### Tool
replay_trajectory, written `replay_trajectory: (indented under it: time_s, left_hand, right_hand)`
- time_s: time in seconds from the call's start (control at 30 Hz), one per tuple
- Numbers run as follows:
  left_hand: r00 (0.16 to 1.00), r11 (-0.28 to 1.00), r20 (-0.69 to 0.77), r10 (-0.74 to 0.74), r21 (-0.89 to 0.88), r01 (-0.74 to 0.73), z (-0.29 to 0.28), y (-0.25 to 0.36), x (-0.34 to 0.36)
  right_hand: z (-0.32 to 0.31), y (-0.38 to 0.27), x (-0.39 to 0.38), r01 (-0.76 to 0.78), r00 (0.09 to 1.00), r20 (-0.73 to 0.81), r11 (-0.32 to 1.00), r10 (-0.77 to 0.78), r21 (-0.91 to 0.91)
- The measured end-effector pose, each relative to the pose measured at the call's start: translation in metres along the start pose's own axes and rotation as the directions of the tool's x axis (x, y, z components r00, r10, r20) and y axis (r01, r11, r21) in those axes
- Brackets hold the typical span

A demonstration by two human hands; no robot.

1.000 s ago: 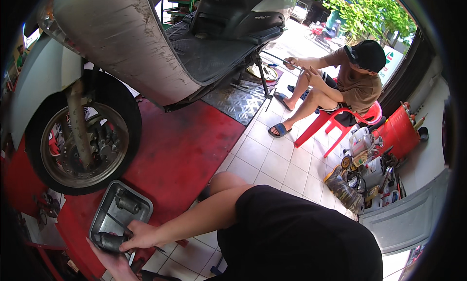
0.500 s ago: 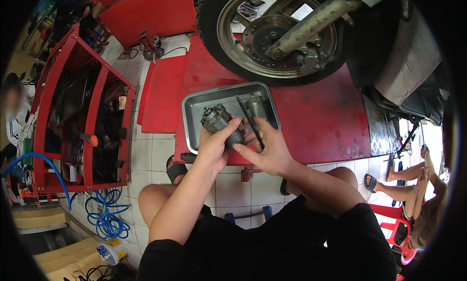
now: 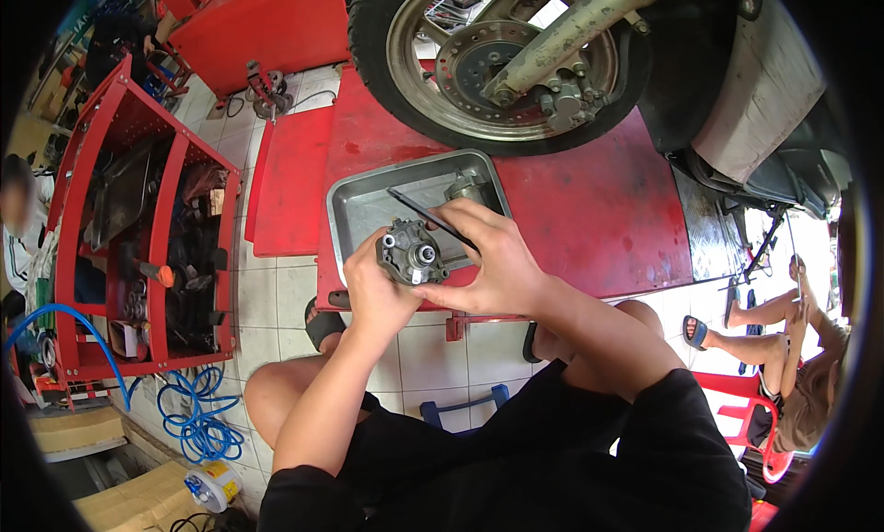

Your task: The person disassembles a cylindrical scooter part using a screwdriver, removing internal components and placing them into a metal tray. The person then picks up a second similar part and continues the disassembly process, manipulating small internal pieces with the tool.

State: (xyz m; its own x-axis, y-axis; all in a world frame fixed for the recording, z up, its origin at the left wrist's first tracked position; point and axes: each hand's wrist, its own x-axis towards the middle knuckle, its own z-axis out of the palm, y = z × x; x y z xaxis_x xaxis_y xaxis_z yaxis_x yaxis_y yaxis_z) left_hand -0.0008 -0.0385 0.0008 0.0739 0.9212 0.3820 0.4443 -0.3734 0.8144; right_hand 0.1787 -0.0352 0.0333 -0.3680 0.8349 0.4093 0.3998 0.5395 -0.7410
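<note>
In the head view, the ribbed metal part is up in the hands, over the near side of the metal tray, its end face and round central hub turned toward the camera. The left hand wraps it from the left; the right hand clasps a thin dark rod that slants across above the part, while its thumb reaches the part's lower edge. How the other right fingers close is partly hidden. As far as can be judged, lifting and turning this piece is done; its end fittings look in place, so any work on that face seems at an early stage. A second metal part lies in the tray, apart from the rod's tip. As for edges, the red platform ends just below the hands, and the front wheel stands close behind the tray's far rim, limiting reach that way. The widest room seems to be rightward over the platform; the red rack stands well apart on the left, and the knees flank the space below.
</note>
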Motion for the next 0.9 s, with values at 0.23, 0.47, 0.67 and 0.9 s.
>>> replay_trajectory:
  time_s: [0.23,0.47,0.67,0.9]
  left_hand:
    - [0.980,0.967,0.041,0.196,0.157,-0.200,-0.002,0.000,0.002]
    - [0.993,0.987,-0.106,0.053,0.154,-0.036,-0.007,-0.032,0.004]
    - [0.968,0.986,-0.189,-0.166,-0.031,0.163,-0.024,-0.039,0.012]
    - [0.959,0.964,-0.176,-0.220,-0.191,0.186,-0.017,-0.021,0.012]
  right_hand:
    - [-0.001,-0.001,-0.001,0.065,0.997,-0.030,0.998,-0.065,-0.008]
    - [-0.050,-0.026,-0.003,-0.143,0.967,-0.221,0.988,0.129,-0.050]
    - [-0.081,0.005,-0.007,-0.120,0.950,-0.049,0.505,0.308,0.855]
    - [-0.053,0.022,-0.016,-0.259,0.938,0.301,-0.226,0.175,0.939]
